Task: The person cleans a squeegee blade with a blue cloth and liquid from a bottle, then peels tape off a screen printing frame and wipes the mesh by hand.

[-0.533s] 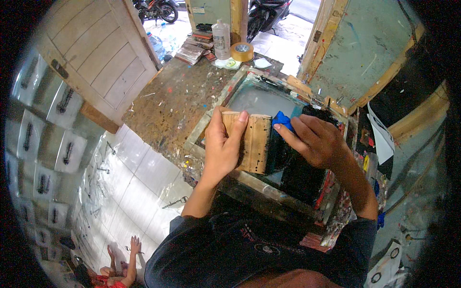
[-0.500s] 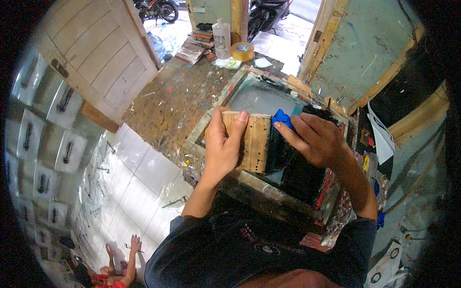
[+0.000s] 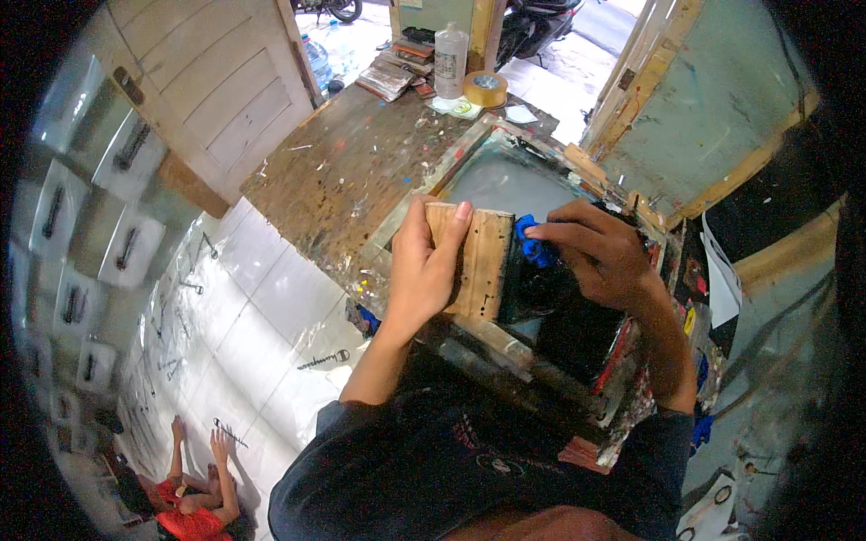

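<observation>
The person wears a dark T-shirt (image 3: 388, 478), almost black, with short sleeves and some soft folds. On its front there is a small print: thin reddish letters (image 3: 474, 435) and, near them, a round pale emblem (image 3: 498, 465) in outline, whose details are too small to tell. The left sleeve (image 3: 334, 420) has a wide end, and its edge looks a little blue-grey. The right sleeve (image 3: 666, 440) is of the same dark colour. Below the sleeves the forearms are bare. The left hand (image 3: 428, 261) and the right hand (image 3: 606, 254) are also bare, with slim fingers.
</observation>
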`<state>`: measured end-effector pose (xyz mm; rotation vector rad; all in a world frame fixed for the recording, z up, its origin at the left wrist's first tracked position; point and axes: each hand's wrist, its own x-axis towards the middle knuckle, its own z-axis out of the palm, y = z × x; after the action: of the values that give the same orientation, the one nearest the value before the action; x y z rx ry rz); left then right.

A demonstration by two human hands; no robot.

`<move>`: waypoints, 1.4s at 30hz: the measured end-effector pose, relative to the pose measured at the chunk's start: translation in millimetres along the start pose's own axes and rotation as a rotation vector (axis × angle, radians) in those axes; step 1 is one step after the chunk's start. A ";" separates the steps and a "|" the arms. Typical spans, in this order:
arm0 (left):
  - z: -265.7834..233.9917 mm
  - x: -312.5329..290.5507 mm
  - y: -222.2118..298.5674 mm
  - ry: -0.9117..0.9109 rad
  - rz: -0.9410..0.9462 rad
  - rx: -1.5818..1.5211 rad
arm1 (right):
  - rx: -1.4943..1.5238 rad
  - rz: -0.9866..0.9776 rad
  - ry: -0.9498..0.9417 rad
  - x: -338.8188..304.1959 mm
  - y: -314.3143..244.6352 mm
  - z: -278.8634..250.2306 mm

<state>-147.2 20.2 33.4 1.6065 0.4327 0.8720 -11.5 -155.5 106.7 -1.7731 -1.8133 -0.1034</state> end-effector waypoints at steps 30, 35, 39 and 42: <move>-48.6 10.6 -40.4 0.133 -0.180 -0.377 | 0.304 0.066 -0.193 13.5 -16.4 84.7; -120.8 -0.5 -68.7 0.544 -0.220 -0.140 | 0.369 0.025 -0.269 28.6 -39.0 147.7; -233.5 -46.0 -96.2 0.873 -0.106 -0.195 | 0.541 0.096 -0.429 43.9 -78.2 214.6; -288.1 -98.2 -108.9 1.022 -0.224 -0.103 | 0.433 0.025 -0.523 29.9 -96.1 304.2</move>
<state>-403.1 171.7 -93.4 0.8860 1.2229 1.4713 -206.6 -2.6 -96.1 -1.5922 -1.9611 0.7712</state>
